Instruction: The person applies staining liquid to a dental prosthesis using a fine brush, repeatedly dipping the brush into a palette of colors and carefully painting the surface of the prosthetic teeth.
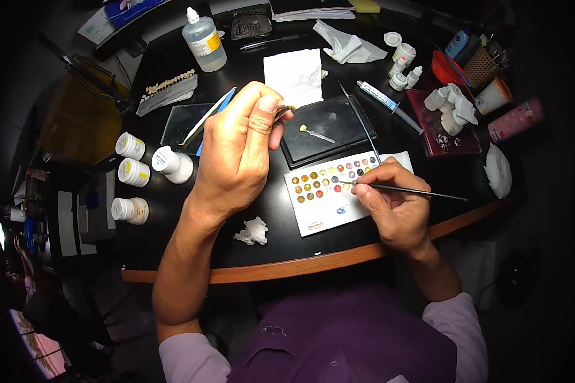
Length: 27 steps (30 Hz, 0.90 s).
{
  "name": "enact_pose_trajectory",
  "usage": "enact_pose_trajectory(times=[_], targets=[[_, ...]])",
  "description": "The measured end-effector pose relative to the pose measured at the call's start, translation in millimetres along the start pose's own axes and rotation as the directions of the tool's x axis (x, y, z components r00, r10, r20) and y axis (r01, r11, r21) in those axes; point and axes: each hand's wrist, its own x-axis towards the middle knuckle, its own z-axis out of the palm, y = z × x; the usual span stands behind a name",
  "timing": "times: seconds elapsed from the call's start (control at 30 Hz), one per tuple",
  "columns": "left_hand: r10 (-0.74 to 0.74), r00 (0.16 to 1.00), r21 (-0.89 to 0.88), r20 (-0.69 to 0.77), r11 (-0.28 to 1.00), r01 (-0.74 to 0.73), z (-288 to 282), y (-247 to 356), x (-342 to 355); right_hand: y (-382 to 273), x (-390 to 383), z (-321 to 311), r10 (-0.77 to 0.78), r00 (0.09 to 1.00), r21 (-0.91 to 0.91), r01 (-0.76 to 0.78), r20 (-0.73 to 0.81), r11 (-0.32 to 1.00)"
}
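view: head | from: wearer's head, left-side camera | facing: down | near: desk (271, 207)

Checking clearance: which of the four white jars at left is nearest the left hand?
The rightmost jar; it sits closest to the left hand, while the other three jars form a column farther left.

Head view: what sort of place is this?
Probably a dental laboratory: a row of tooth-shaped pieces, a single tooth-like piece on the black slab, and a palette of coloured spots under the brush in the right hand.
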Motion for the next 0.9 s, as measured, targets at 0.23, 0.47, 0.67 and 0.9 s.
enact_pose_trajectory(times=[0.23, 0.47, 0.67, 0.9], targets=[[-0.012, 0.999, 0.167, -0.033, 0.986, 0.018, 4.6, 8.9, -1.9, 0.5, -14.5, -4.1, -0.263, 0.965, -0.257, 0.25, -0.017, 0.933], [-0.013, 0.995, 0.26, -0.1, 0.965, 0.039, 0.7, 7.9, 0.9, -18.3, 19.4, 4.1, -0.2, 0.94, -0.284, 0.279, 0.276, 0.917], [-0.04, 0.992, 0.28, -0.121, 0.957, 0.073, -4.4, 9.7, 3.9, -4.0, 67.2, 18.2, -0.131, 0.87, -0.082, 0.192, 0.475, 0.978], [0.158, 0.978, 0.381, -0.138, 0.92, -0.095, -4.7, -3.0, 1.7, 1.0, 60.6, 31.1, -0.17, 0.901, -0.151, 0.248, 0.4, 0.957]])
